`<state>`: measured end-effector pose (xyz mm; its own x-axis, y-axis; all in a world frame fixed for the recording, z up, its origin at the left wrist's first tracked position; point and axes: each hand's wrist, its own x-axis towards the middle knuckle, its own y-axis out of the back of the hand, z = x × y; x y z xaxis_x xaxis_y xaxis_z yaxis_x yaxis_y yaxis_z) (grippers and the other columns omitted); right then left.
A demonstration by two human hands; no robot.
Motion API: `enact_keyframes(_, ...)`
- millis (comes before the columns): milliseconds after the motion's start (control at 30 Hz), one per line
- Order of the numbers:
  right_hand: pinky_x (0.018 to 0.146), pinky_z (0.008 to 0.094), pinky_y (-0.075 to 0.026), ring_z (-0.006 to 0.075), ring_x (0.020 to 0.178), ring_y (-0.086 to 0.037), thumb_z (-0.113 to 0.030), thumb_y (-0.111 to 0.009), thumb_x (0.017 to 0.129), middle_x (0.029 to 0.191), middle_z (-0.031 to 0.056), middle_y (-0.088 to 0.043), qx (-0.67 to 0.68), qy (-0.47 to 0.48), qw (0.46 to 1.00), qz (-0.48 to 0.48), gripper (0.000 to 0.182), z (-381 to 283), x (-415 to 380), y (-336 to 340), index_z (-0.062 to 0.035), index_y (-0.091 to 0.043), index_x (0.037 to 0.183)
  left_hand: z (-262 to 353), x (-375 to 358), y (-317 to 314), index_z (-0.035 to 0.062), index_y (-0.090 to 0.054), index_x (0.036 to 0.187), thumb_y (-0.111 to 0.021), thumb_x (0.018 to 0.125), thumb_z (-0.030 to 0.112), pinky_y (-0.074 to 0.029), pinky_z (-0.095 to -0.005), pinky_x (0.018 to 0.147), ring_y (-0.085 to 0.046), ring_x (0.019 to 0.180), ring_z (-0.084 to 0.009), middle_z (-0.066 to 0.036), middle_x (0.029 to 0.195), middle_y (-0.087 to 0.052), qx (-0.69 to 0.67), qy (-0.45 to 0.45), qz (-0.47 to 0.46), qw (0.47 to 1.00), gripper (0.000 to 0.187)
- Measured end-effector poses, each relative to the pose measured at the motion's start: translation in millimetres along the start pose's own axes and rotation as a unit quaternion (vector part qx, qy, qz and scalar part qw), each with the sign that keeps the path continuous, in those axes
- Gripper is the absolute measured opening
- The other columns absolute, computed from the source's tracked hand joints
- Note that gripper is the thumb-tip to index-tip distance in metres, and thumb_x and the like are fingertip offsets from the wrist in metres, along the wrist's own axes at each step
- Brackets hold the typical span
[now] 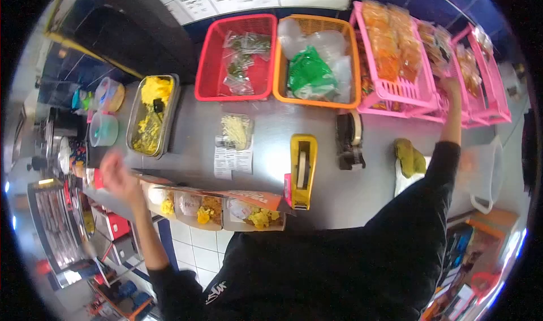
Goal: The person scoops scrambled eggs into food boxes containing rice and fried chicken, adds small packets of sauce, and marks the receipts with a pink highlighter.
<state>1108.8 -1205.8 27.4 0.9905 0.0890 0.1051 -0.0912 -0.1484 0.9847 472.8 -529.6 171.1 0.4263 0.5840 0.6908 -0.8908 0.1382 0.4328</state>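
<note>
My left hand is above the left end of a row of open cardboard food boxes; motion blurs its fingers. Inside the boxes sit wrapped white portions with yellow shredded food and brown fried-looking pieces. My right hand reaches to the far right, at the pink basket of small packets. Its fingers are mostly hidden at the basket, so I cannot see whether they hold a packet. Beyond the left hand stands a glass dish of yellow food with a dark utensil in it.
A red basket of small bags and an orange basket with plastic bags line the back. A yellow tape dispenser, a black tape dispenser, a tub of grated cheese and paper slips lie on the metal counter.
</note>
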Motion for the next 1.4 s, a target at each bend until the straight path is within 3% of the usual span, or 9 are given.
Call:
enact_keyframes(167, 0.035, 0.0307, -0.032, 0.0124, 0.041, -0.045, -0.008, -0.072, 0.058, 0.050, 0.0008, -0.050, -0.113, 0.037, 0.992, 0.047, 0.018, 40, 1, 56, -0.0043, -0.055, 0.064, 30, 56, -189, 0.0015, -0.055, 0.101, -0.052, 0.080, 0.003, -0.042, -0.0323, 0.085, -0.056, 0.094, -0.0271, -0.014, 0.099, -0.058, 0.034, -0.188, -0.317, 0.929, 0.022)
enact_keyframes(333, 0.068, 0.0274, -0.044, 0.0141, 0.076, -0.055, -0.020, -0.067, 0.074, 0.084, 0.0087, -0.061, 0.040, 0.065, 0.974, 0.214, 0.034, -35, -124, 170, 0.0018, -0.055, 0.097, -54, 40, -327, 0.0015, -0.052, 0.107, -0.062, 0.074, 0.016, -0.042, -0.0402, 0.088, -0.050, 0.103, -0.0370, -0.024, 0.108, -0.052, 0.134, -0.052, -0.539, 0.830, 0.037)
enact_keyframes(500, 0.079, 0.0263, -0.043, 0.0140, 0.089, -0.055, -0.020, -0.063, 0.081, 0.097, 0.0099, -0.062, 0.101, 0.060, 0.981, 0.157, 0.033, -38, -204, 229, 0.0016, -0.058, 0.105, -96, 22, -377, -0.0012, -0.053, 0.103, -0.065, 0.073, 0.022, -0.046, -0.0440, 0.082, -0.053, 0.100, -0.0382, -0.025, 0.110, -0.052, 0.203, 0.025, -0.366, 0.908, 0.040)
enact_keyframes(600, 0.081, 0.0265, -0.042, 0.0136, 0.092, -0.055, -0.017, -0.063, 0.081, 0.100, 0.0106, -0.062, 0.079, -0.048, 0.986, 0.136, 0.031, -88, -252, 247, 0.0007, -0.059, 0.107, -83, 28, -367, 0.0019, -0.053, 0.105, -0.069, 0.071, 0.027, -0.045, -0.0448, 0.080, -0.053, 0.098, -0.0385, -0.022, 0.109, -0.053, 0.196, 0.043, -0.389, 0.899, 0.045)
enact_keyframes(833, 0.076, 0.0266, -0.042, 0.0150, 0.085, -0.053, 0.002, -0.062, 0.074, 0.094, 0.0096, -0.057, 0.321, 0.227, 0.919, -0.013, 0.014, -262, -322, 224, 0.0010, -0.059, 0.087, -15, 75, -292, 0.0023, -0.043, 0.091, -0.064, 0.065, -0.001, -0.041, -0.0424, 0.073, -0.047, 0.085, -0.0387, -0.020, 0.089, -0.046, -0.035, -0.117, -0.177, 0.977, 0.033)
enact_keyframes(933, 0.078, 0.0293, -0.042, 0.0218, 0.091, -0.054, 0.008, -0.062, 0.063, 0.096, 0.0147, -0.054, 0.338, 0.467, 0.812, -0.091, 0.015, -377, -332, 227, 0.0008, -0.058, 0.076, 43, 91, -207, 0.0001, -0.044, 0.104, -0.070, 0.064, 0.002, -0.046, -0.0338, 0.079, -0.054, 0.094, -0.0312, -0.019, 0.099, -0.052, -0.137, -0.135, -0.230, 0.954, 0.048)
enact_keyframes(1133, 0.088, 0.0327, -0.040, 0.0254, 0.108, -0.051, 0.004, -0.066, 0.062, 0.119, 0.0149, -0.050, 0.376, 0.542, 0.752, -0.013, 0.014, -558, -364, 197, -0.0020, -0.058, 0.071, 60, 52, -68, 0.0089, -0.043, 0.117, -0.068, 0.069, 0.002, -0.051, -0.0318, 0.077, -0.058, 0.100, -0.0265, -0.013, 0.116, -0.051, -0.289, -0.107, -0.306, 0.901, 0.055)
enact_keyframes(1267, 0.070, 0.0249, -0.044, 0.0126, 0.078, -0.058, 0.003, -0.066, 0.065, 0.077, 0.0075, -0.061, 0.446, 0.514, 0.680, -0.274, 0.010, -642, -393, 184, 0.0015, -0.058, 0.073, -3, 48, 5, 0.0079, -0.039, 0.124, -0.067, 0.070, -0.001, -0.049, -0.0316, 0.085, -0.056, 0.105, -0.0242, -0.010, 0.125, -0.047, -0.255, -0.165, -0.261, 0.916, 0.061)
enact_keyframes(1400, 0.057, 0.0223, -0.043, 0.0088, 0.061, -0.054, 0.003, -0.064, 0.068, 0.062, 0.0060, -0.057, 0.483, 0.537, 0.655, -0.223, 0.008, -736, -454, 175, 0.0017, -0.057, 0.071, -81, 55, 91, 0.0070, -0.033, 0.130, -0.067, 0.071, 0.001, -0.047, -0.0344, 0.089, -0.054, 0.107, -0.0265, -0.010, 0.130, -0.043, -0.233, -0.160, -0.312, 0.907, 0.069)
